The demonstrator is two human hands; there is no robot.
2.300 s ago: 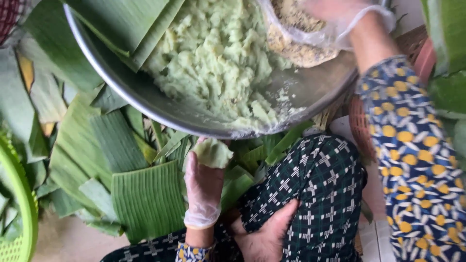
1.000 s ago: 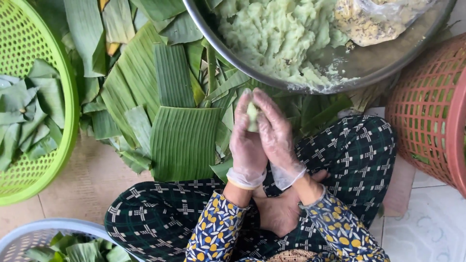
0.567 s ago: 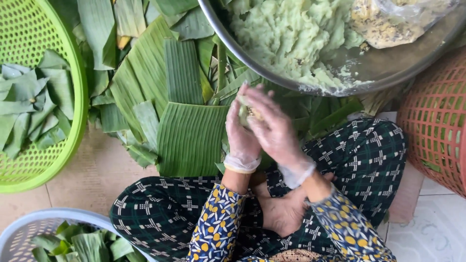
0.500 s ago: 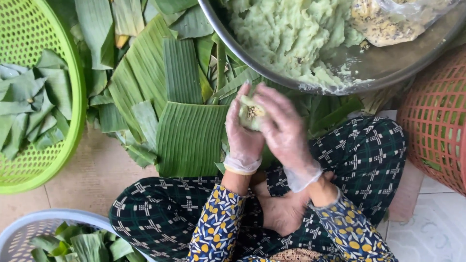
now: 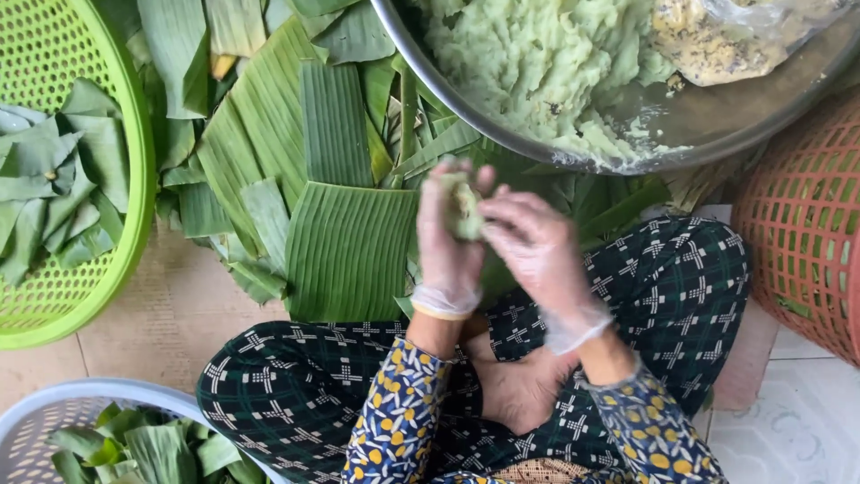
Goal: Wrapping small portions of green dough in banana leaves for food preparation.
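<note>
Both my hands wear thin clear gloves and meet in front of me, above my crossed legs. A small lump of pale green dough [image 5: 463, 204] is pressed between them. My left hand [image 5: 448, 242] cups it from the left, fingers upright. My right hand [image 5: 537, 251] closes over it from the right. Just beyond my hands a big metal bowl [image 5: 717, 125] holds a mass of the same green dough [image 5: 537, 63] and a clear bag of yellowish filling [image 5: 717, 45].
Cut banana leaf pieces [image 5: 345, 242] lie spread on the floor ahead. A green plastic basket [image 5: 134, 224] with folded leaf parcels stands at left. A pale blue basket [image 5: 98, 394] with leaves is at bottom left. A red-orange basket [image 5: 806, 224] stands at right.
My view dropped from the bowl to my lap. My right hand left the filling bag and joined the left; both now work the dough lump between them.
</note>
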